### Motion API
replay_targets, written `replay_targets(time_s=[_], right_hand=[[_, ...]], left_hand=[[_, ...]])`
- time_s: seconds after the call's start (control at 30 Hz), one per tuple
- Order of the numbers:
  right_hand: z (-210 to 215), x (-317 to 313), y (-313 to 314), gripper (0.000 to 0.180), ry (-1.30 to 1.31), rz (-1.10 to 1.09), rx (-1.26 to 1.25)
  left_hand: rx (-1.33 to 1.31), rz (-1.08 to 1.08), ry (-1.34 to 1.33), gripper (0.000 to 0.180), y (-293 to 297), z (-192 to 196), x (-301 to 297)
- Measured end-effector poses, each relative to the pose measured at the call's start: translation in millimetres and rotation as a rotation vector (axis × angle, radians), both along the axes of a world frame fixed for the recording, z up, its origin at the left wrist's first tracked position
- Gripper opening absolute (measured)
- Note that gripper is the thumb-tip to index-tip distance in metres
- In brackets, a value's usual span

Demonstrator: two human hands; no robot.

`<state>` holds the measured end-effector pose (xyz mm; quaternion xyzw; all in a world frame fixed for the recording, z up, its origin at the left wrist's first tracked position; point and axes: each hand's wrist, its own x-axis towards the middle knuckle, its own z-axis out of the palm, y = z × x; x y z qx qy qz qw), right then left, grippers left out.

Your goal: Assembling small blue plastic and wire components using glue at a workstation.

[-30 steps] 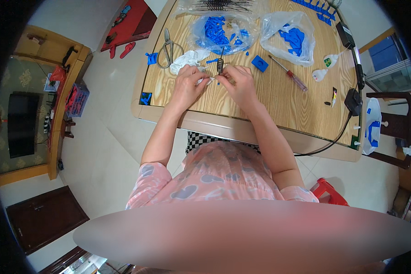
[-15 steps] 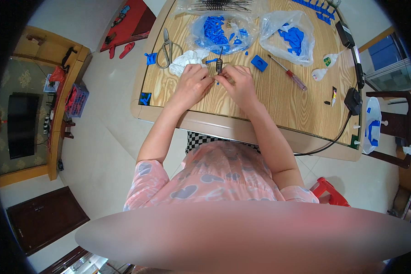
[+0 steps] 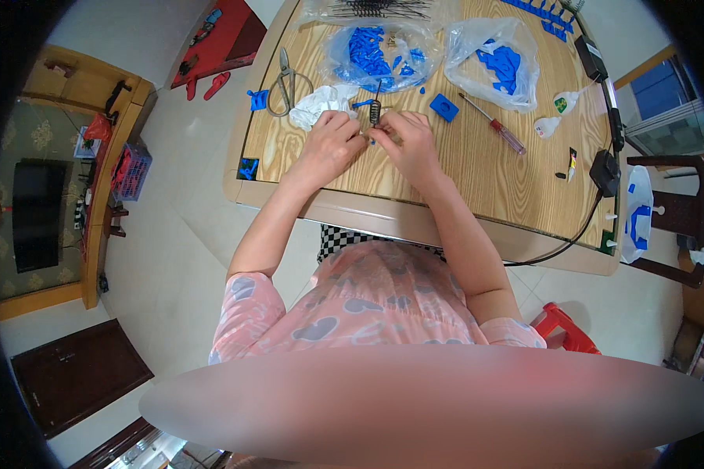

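Observation:
My left hand (image 3: 332,144) and my right hand (image 3: 409,143) meet over the wooden table (image 3: 477,180), fingers pinched together around a small dark metal spring (image 3: 375,113) with a thin rod sticking up from it. A small blue plastic piece shows between the fingertips. Both hands hold this little assembly just above the table top. A crumpled white plastic bag (image 3: 321,103) lies right behind my left hand.
Two clear bags of blue plastic parts (image 3: 375,55) (image 3: 499,66) sit at the back. Scissors (image 3: 285,78), a blue square block (image 3: 444,106), a red-handled screwdriver (image 3: 497,127), a small glue bottle (image 3: 554,117) and a black power adapter (image 3: 605,170) with cable lie around.
Both hands stay together at the same spot; the fingers have shifted slightly around the spring.

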<state>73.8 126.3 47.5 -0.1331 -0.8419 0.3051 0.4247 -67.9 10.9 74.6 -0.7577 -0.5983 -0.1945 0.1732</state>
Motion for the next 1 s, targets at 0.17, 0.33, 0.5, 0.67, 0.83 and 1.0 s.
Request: replay_targets(time_s=[0.17,0.33,0.5,0.67,0.83,1.0], right_hand=[[2.0,0.5,-0.8,0.019,-0.001,-0.001,0.000],[0.1,0.3,0.8,0.018,0.005,0.006,0.006],[0.1,0.7,0.9,0.019,-0.006,0.010,0.006],[0.7,0.0,0.0,0.019,-0.004,0.006,0.006],[-2.5,-1.1,0.1,0.017,0.013,-0.003,-0.022],[-3.0,-0.6,1.4,0.017,-0.005,0.006,-0.030]], left_hand=[[0.011,-0.009,-0.006,0.006,-0.3,-0.1,-0.2],[0.002,-0.009,-0.009,0.006,-1.0,2.0,1.9],[0.007,-0.015,-0.006,0.007,-2.6,2.7,3.1],[0.008,-0.042,-0.007,0.010,-2.7,0.6,-0.1],[-0.005,0.060,-0.153,0.012,-4.8,8.8,0.4],[0.124,0.209,-0.978,0.007,-13.9,10.3,-12.2]])
